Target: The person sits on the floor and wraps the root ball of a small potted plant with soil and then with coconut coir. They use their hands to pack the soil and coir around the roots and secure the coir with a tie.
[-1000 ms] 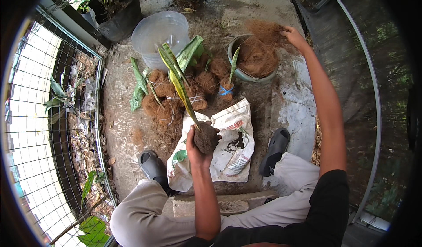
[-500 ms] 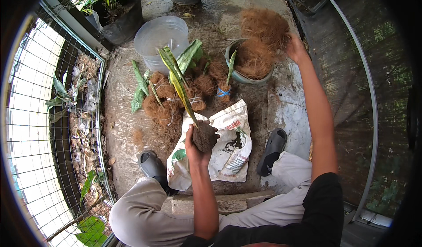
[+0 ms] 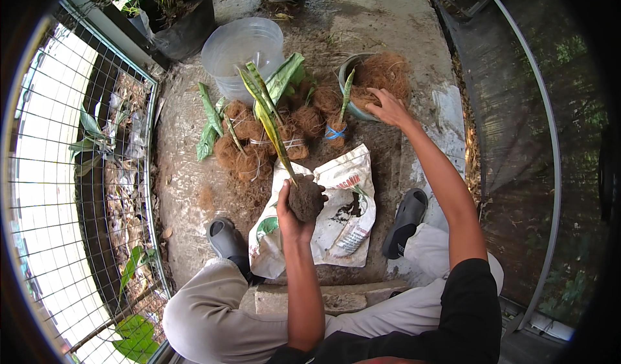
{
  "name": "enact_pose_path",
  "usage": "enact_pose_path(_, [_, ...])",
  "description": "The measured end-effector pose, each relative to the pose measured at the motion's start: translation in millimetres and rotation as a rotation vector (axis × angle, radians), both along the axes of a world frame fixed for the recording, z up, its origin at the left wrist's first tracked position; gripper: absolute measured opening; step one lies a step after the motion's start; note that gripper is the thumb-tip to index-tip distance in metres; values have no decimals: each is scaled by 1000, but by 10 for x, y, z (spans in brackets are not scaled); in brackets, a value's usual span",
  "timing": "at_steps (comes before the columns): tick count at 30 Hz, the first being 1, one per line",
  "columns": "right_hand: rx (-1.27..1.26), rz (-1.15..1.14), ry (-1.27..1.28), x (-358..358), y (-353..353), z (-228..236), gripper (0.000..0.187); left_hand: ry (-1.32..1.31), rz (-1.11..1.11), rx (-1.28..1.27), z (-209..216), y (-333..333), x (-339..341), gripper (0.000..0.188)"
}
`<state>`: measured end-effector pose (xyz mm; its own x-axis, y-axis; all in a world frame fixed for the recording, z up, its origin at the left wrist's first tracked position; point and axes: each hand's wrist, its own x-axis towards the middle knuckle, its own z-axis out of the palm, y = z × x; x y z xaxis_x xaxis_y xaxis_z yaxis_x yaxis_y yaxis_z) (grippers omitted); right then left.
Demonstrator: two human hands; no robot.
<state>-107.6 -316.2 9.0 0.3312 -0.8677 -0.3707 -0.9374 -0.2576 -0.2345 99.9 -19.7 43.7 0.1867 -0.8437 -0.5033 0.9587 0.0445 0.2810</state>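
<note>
My left hand (image 3: 293, 220) is closed around the dark soil ball (image 3: 306, 200) of a snake plant (image 3: 270, 124), whose yellow-edged leaves point up and away. It is above a white printed sack (image 3: 352, 238) with some dark soil on it. Farther right, my right hand (image 3: 390, 110) reaches to the near rim of a round pot (image 3: 345, 78), fingers stretched out over brown coconut fibre (image 3: 381, 73). The fingertips touch the fibre. Left of the pot stand several fibre-wrapped root balls (image 3: 252, 163) tied with string, and one small plant (image 3: 334, 131) bound with blue string.
A clear plastic tub (image 3: 242, 50) stands behind the wrapped plants. Black plant bags (image 3: 187, 27) sit at the far left. Wire mesh fencing (image 3: 71, 189) runs along the left, and a dark net screen (image 3: 517, 137) along the right. A concrete block (image 3: 310, 301) lies between my legs.
My right hand has left the lifted clump of fibre at the pot's far right and moved left and nearer, over the pot. The clump now rests in the pot. My left hand keeps its hold.
</note>
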Motion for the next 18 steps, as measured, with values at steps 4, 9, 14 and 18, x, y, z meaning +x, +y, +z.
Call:
enact_pose_path(4, [25, 74, -9, -116, -63, -78, 57, 5, 5, -5, 29, -12, -4, 38])
enact_pose_path(9, [-10, -188, -118, -130, -252, 247, 50, -6, -4, 12, 88, 19, 36, 39])
enact_pose_path(14, [-354, -354, -165, -148, -184, 857, 42, -3, 10, -15, 120, 28, 47, 39])
enact_pose_path(18, [-652, -262, -461, -220, -62, 1240, 46, -8, 14, -51, 185, 13, 40, 39])
